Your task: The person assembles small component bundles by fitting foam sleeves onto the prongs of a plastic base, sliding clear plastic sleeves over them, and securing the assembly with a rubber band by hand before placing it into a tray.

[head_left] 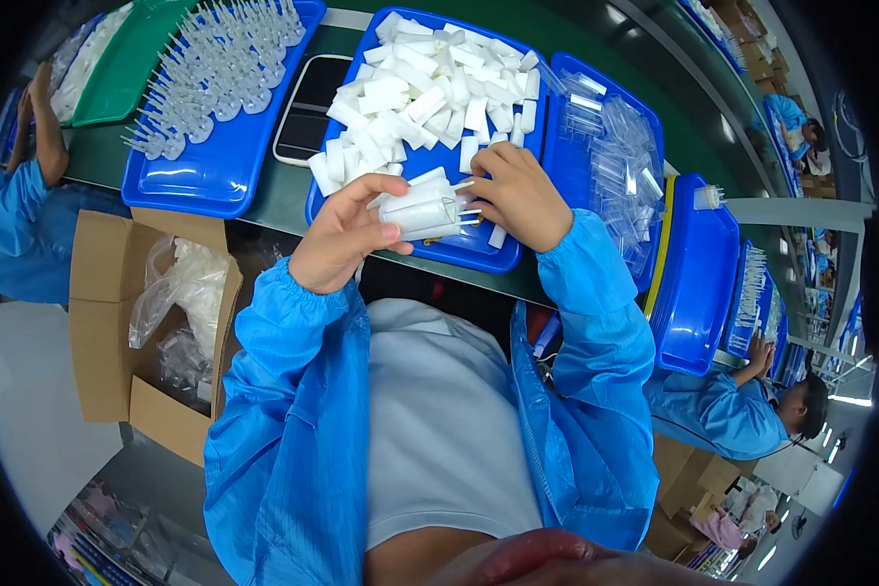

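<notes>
Over the near edge of a blue tray [314,200], my left hand [347,234] grips a clear plastic part with white pieces [422,213]. Thumb and fingers close around its left end. Thin white prongs stick out of its right end. There my right hand [520,190] has its fingertips drawn together against the prongs; exactly what they pinch is partly hidden. A heap of white foam-like blocks [430,83] fills most of the tray beyond my hands.
Left of a phone-like device [313,109], a blue tray [190,186] carries clear pronged parts [227,73]. To the right are a tray of clear plastic pieces [620,161] and stacked blue trays [693,293]. An open cardboard box [103,313] stands left. Co-workers sit at both sides.
</notes>
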The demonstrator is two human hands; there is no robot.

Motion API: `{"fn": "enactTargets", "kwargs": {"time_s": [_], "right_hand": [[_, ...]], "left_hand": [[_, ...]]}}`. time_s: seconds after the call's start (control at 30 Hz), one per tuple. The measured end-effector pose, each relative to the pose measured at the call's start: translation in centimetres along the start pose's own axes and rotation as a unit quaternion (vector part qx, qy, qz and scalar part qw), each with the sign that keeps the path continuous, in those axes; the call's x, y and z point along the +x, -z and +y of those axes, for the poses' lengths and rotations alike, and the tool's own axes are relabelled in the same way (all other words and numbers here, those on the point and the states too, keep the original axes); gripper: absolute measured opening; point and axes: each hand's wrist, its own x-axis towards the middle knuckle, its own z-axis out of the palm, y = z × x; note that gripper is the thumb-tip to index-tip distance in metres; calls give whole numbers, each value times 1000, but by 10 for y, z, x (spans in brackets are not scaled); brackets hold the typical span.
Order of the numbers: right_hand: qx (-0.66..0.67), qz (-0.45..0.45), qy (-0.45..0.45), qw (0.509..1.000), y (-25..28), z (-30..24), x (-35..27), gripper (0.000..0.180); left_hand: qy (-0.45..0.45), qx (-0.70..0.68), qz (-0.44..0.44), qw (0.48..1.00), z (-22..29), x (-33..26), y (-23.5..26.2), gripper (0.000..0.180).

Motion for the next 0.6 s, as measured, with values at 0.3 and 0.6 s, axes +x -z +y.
{"fn": "enactTargets", "kwargs": {"time_s": [0.3,0.6], "right_hand": [[24,60,-47,997,10,9,-2,19],[-171,78,-232,954,34,55,-37,34]], "left_hand": [[-16,-11,4,1000,-6,2,6,17],[-34,3,3,999,-3,0,7,17]]}}
